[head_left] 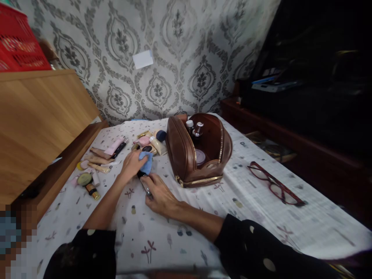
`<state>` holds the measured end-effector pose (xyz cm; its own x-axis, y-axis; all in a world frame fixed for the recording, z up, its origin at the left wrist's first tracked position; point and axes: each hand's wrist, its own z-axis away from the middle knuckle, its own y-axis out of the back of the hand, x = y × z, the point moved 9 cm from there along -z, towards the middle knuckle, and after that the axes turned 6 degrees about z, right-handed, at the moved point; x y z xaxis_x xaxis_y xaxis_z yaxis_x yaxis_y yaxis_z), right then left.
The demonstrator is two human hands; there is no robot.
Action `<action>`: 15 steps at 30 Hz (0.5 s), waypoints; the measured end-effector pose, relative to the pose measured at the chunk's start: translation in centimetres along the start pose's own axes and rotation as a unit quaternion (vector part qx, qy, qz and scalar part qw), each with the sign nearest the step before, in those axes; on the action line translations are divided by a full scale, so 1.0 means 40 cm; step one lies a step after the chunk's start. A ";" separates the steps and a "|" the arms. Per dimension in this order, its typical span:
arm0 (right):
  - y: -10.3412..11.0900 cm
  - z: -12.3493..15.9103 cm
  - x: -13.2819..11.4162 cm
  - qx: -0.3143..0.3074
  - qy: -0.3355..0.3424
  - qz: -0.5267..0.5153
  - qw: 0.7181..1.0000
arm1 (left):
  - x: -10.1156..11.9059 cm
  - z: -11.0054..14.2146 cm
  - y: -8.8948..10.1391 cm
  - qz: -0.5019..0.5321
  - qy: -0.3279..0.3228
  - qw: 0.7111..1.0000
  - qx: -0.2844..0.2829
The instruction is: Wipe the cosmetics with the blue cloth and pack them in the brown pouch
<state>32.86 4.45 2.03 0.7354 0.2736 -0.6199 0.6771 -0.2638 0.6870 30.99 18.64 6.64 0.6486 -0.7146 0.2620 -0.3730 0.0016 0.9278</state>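
Observation:
My left hand [132,164] is closed around a small blue cloth [146,162], pressing it onto one end of a slim dark tube. My right hand [159,193] holds the other, silvery end of that dark tube [144,185] against the patterned tablecloth [180,232]. An open brown leather cosmetic bag [197,149] stands just right of my hands, with small bottles [194,130] and a round jar inside.
Several cosmetics lie scattered to the left: tubes [114,146], a round compact [84,178], a small bottle [93,191]. Red-framed glasses [274,184] lie to the right. A wooden headboard [37,120] rises on the left, a dark cabinet [290,128] on the right.

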 end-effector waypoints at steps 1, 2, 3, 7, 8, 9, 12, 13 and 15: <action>0.000 -0.001 0.001 0.000 0.002 -0.002 1.000 | 0.020 -0.023 -0.002 -0.015 -0.014 1.000 -0.003; -0.001 -0.001 0.001 0.000 0.003 -0.005 1.000 | 0.043 -0.046 -0.006 -0.030 -0.029 0.999 -0.007; -0.001 -0.002 0.003 -0.001 0.004 -0.009 1.000 | 0.066 -0.068 -0.013 -0.042 -0.044 0.998 -0.012; -0.001 -0.002 0.011 -0.003 -0.002 -0.022 1.000 | 0.131 -0.128 -0.062 -0.067 -0.065 0.995 -0.038; 0.000 -0.002 0.011 -0.002 -0.001 -0.024 1.000 | 0.139 -0.136 -0.076 -0.072 -0.065 0.994 -0.044; 0.000 -0.002 0.011 -0.002 0.002 -0.026 1.000 | 0.146 -0.142 -0.088 -0.075 -0.063 0.994 -0.049; -0.003 -0.003 0.009 -0.004 0.011 -0.030 0.999 | 0.156 -0.149 -0.113 -0.082 -0.055 0.994 -0.055; -0.004 -0.003 0.009 -0.006 0.012 -0.030 0.999 | 0.158 -0.149 -0.117 -0.083 -0.051 0.994 -0.055; -0.006 -0.004 0.011 -0.007 0.011 -0.030 0.999 | 0.162 -0.148 -0.121 -0.083 -0.041 0.994 -0.050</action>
<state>33.02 4.77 1.64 0.6928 0.3080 -0.6521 0.7195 -0.2337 0.6540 40.91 18.14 5.40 0.6380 -0.7655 0.0842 -0.1953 -0.0551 0.9792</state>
